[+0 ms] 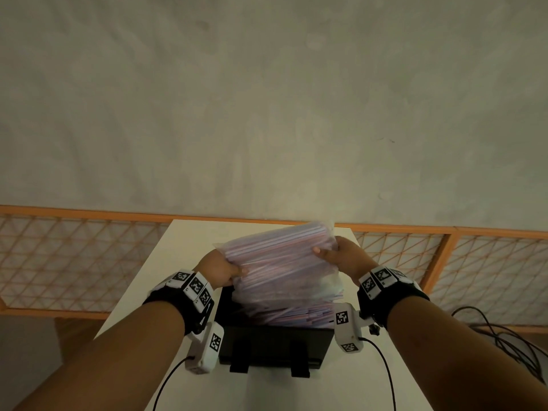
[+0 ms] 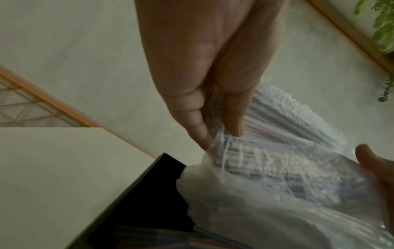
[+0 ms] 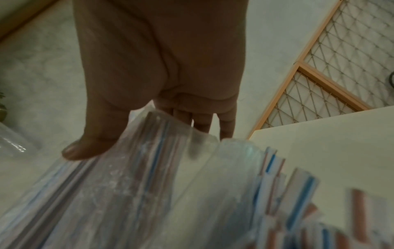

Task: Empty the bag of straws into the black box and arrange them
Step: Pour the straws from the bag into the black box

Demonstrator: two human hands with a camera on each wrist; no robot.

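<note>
A clear plastic bag of straws (image 1: 278,262) is tipped over the black box (image 1: 275,342), its lower end down inside the box. The straws are paper-wrapped with red and blue stripes; several straws (image 1: 293,317) lie in the box. My left hand (image 1: 222,269) pinches the bag's left side between thumb and fingers (image 2: 233,124). My right hand (image 1: 341,255) grips the bag's right side, thumb on top (image 3: 85,148) and fingers beneath. The bag (image 2: 277,168) covers most of the box's opening (image 2: 149,193). Wrapped straw ends (image 3: 298,193) poke out at the lower right of the right wrist view.
The box stands on a small white table (image 1: 166,277). Behind the table runs an orange-framed mesh fence (image 1: 74,256) along a concrete floor. Black cables (image 1: 504,336) lie on the floor to the right. A green plant (image 2: 381,25) shows in the left wrist view.
</note>
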